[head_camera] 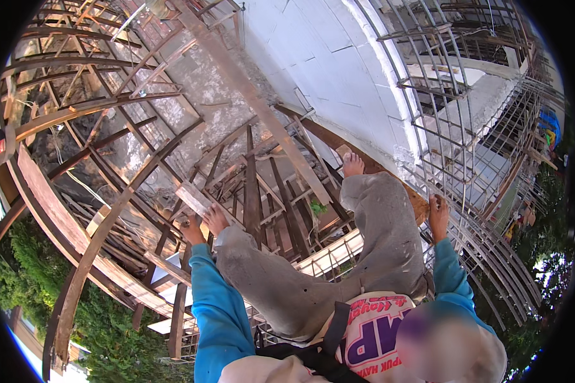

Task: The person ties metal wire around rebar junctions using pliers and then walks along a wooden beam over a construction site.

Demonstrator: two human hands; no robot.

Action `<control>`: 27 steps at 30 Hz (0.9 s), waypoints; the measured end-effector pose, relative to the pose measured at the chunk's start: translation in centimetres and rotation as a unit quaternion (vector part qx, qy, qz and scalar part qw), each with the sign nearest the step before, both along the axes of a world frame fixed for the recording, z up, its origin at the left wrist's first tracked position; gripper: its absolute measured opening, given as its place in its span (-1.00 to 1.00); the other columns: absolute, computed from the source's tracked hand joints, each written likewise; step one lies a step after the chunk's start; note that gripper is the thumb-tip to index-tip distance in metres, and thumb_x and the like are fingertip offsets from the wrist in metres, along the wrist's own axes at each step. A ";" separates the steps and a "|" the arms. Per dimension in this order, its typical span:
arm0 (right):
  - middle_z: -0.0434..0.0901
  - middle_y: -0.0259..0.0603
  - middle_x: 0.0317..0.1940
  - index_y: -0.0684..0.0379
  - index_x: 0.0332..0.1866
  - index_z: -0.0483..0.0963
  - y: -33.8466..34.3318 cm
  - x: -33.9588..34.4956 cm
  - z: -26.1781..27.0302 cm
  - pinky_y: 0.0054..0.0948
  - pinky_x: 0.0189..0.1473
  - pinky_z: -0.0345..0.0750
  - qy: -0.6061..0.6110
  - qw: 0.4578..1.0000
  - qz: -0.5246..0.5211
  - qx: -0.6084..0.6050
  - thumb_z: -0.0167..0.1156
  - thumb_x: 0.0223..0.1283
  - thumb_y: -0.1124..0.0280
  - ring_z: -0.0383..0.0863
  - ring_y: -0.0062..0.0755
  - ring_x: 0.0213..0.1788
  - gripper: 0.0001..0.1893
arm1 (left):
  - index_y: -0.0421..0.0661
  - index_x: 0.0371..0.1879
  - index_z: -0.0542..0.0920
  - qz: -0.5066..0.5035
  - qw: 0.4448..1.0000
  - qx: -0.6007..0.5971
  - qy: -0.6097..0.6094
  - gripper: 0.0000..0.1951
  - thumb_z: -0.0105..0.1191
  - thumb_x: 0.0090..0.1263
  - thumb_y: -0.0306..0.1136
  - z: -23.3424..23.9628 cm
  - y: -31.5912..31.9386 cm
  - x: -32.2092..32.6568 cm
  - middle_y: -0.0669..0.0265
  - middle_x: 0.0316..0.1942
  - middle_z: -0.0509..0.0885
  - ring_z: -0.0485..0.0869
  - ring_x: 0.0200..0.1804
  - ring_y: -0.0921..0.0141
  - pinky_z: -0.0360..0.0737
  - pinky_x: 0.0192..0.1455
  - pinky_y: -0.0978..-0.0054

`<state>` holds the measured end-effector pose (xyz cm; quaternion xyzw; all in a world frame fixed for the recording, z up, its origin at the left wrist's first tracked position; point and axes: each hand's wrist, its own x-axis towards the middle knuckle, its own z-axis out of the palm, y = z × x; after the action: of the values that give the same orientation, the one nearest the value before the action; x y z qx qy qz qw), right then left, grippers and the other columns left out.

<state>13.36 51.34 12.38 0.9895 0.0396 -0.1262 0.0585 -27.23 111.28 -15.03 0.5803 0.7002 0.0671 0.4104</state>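
Note:
My left hand (191, 230) has its fingers curled around a timber of the wooden framework, just beside my bare left foot (215, 219). That foot rests on the end of a short, pale plank (194, 198). At the right, my right hand (439, 215) closes around a steel reinforcing bar at the edge of the rebar cage (460, 158); the exact grip is partly hidden by the fingers. My bare right foot (353, 165) stands on a brown board (328, 136) along the wall. My knees are bent and wide apart.
A long plank (249, 93) slants over the gap between my feet, with crossed timber props (251, 191) below. A pale block wall (316, 62) rises ahead. Timber scaffolding (124, 115) spreads left, beside a curved board (62, 206). Loose rebar ends (503, 273) jut out at right.

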 end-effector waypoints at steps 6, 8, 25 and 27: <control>0.64 -0.08 -0.06 0.31 0.08 0.50 -1.3 -2.3 -5.9 -0.34 0.07 0.46 0.076 0.882 -0.337 0.320 -0.05 0.41 0.05 0.59 -0.29 -0.12 -0.51 | -0.53 0.32 0.16 -0.053 0.989 -0.025 0.134 0.00 0.19 0.24 0.19 -6.8 5.3 0.0 -0.30 0.37 0.19 0.24 0.40 -0.05 0.21 0.42 0.19; 0.66 -0.11 -0.09 0.31 0.07 0.51 -1.0 -2.7 -5.2 -0.35 0.05 0.46 0.051 0.906 -0.256 0.333 -0.06 0.41 0.04 0.59 -0.31 -0.15 -0.51 | -0.55 0.32 0.15 -0.052 0.997 -0.035 0.034 0.02 0.23 0.21 0.16 -9.5 5.5 0.7 -0.29 0.40 0.14 0.19 0.43 -0.04 0.19 0.43 0.25; 0.64 -0.14 -0.24 0.30 -0.06 0.51 -7.3 -4.0 -6.4 -0.27 -0.09 0.49 -0.085 0.905 -0.362 0.206 -0.07 0.37 0.14 0.60 -0.26 -0.17 -0.60 | -0.07 0.37 0.20 -0.015 0.948 0.056 0.314 -0.13 0.00 0.21 0.31 -9.0 3.5 7.4 -0.14 0.08 0.59 0.58 0.04 -0.16 0.48 0.04 -0.09; 0.64 -0.14 -0.23 0.30 -0.05 0.50 -6.8 -3.8 -6.3 -0.26 -0.10 0.49 -0.088 0.907 -0.359 0.201 -0.06 0.36 0.16 0.60 -0.24 -0.17 -0.61 | -0.07 0.36 0.20 -0.023 0.940 0.059 0.336 -0.14 -0.01 0.22 0.31 -9.4 3.6 6.8 -0.20 -0.03 0.63 0.61 -0.04 -0.17 0.50 -0.01 -0.11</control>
<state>9.57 44.51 6.09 0.9347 -0.2989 -0.0401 -0.1880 -20.42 114.89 -24.39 0.6081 0.7788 -0.0998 0.1174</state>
